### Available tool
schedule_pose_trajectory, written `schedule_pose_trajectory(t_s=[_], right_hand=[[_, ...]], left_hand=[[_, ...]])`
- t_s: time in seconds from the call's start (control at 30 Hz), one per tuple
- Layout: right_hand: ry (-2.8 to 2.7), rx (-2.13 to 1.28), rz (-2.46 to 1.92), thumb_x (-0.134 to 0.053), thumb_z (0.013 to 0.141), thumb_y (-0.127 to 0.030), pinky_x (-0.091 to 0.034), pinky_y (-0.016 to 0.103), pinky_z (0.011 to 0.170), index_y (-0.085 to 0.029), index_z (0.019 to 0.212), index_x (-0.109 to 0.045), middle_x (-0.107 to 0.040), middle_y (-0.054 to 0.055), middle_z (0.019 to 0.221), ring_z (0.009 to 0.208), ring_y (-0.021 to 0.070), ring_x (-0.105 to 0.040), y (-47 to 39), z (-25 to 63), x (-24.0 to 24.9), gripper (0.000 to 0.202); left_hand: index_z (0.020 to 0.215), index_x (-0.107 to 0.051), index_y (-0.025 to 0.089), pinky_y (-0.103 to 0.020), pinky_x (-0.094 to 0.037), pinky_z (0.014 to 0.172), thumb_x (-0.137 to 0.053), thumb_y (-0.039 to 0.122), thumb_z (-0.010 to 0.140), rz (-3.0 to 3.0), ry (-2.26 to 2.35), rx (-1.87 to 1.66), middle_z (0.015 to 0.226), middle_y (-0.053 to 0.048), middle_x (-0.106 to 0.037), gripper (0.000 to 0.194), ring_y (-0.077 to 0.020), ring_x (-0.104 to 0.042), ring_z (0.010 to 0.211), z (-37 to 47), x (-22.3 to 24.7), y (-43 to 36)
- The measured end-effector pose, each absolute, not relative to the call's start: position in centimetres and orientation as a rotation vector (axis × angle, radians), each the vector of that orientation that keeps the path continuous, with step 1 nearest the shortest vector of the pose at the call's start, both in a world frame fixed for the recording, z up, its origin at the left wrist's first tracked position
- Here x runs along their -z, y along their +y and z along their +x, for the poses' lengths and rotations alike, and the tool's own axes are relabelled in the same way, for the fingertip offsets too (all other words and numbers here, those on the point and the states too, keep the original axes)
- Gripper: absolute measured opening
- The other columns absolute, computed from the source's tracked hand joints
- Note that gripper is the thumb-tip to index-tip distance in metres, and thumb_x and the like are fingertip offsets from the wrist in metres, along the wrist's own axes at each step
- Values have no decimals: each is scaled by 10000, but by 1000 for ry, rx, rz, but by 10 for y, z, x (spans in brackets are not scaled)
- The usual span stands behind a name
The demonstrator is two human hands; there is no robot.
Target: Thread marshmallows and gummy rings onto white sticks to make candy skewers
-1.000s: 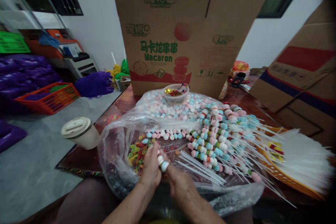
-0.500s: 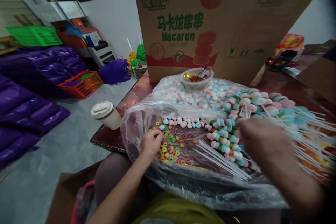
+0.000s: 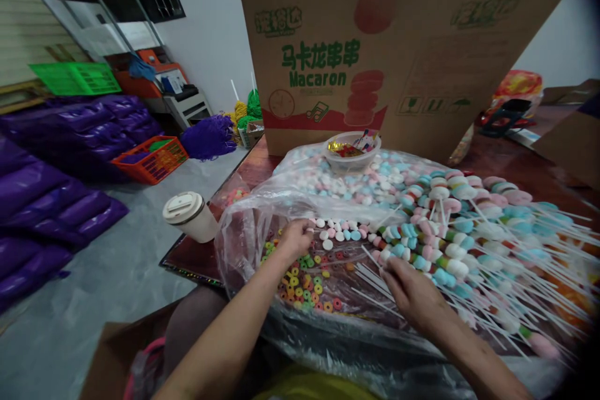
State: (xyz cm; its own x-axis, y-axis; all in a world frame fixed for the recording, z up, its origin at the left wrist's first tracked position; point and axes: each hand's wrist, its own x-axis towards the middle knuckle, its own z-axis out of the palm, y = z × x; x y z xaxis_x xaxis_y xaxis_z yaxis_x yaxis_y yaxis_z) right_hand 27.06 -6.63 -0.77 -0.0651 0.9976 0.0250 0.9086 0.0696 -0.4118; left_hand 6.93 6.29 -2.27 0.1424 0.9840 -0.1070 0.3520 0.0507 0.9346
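My left hand [image 3: 296, 239] is closed at the left end of a row of pink, white and blue candies [image 3: 344, 230]; what its fingertips hold is too small to make out. Just below it lie colourful ring candies [image 3: 304, 281]. My right hand [image 3: 398, 275] is closed on a white stick [image 3: 371, 255], whose bare tip points up and left. Loose white sticks [image 3: 375, 281] rest beside that hand on the clear plastic sheet [image 3: 328, 328]. Skewers of marshmallows and gummies [image 3: 450, 250] are piled to the right.
Behind the loose marshmallows [image 3: 300, 169] stands a large cardboard box [image 3: 407, 50]. A plastic bowl [image 3: 351, 161] with small packets sits on the marshmallow bag. A lidded cup [image 3: 191, 215] is at the table's left edge. Purple bundles [image 3: 51, 200] and an orange basket [image 3: 152, 161] are on the floor.
My right hand has moved left and down from the skewer pile and now holds a stick. My left hand has moved up and right, from the ring candies to the candy row.
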Motion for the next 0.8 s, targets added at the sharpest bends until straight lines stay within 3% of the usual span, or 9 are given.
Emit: schedule_pose_trajectory(t_s=[0.13,0.3,0.5,0.63,0.8], right_hand=[[-2033,-526,-1937,-394,780,-156,-330,231,619,-167,875,-550,-565,56,832,715,134,-513,-18,226,3,183],[-2060,-661,-1874,-486,699,-111,-313,222,582,-117,797,-597,-582,71,787,660,118,-503,20,196,12,148],[-1950,-926,-1617,-371,832,-326,-362,209,588,-166,844,-566,-544,-9,682,648,109,-491,-13,203,-24,252],[-1547,-1247,-1134,-446,795,-376,-388,213,635,-179,821,-511,-509,-22,714,685,105,-480,-38,191,-32,209],[-1345,-1185,-1187,-515,750,-387,-381,205,592,-185,748,-459,-452,-46,655,618,88,-440,-42,186,-15,209]], left_hand=[[860,-635,128,-251,-469,567,-609,169,648,1178,1160,-881,691,-41,-618,217,-122,-573,564,43,14,34],[819,-617,127,-181,-474,556,-704,75,556,573,878,-945,684,-9,-608,282,-68,-565,542,16,4,6],[764,-583,139,-190,-445,430,-691,256,636,562,826,-916,604,9,-572,204,-78,-532,468,25,-3,-8],[716,-588,114,-204,-457,464,-693,306,621,589,835,-950,598,-14,-593,239,-94,-548,489,51,-9,-15],[778,-631,104,-227,-455,503,-647,371,660,769,900,-934,615,-44,-622,293,-118,-564,522,60,-17,-30]])
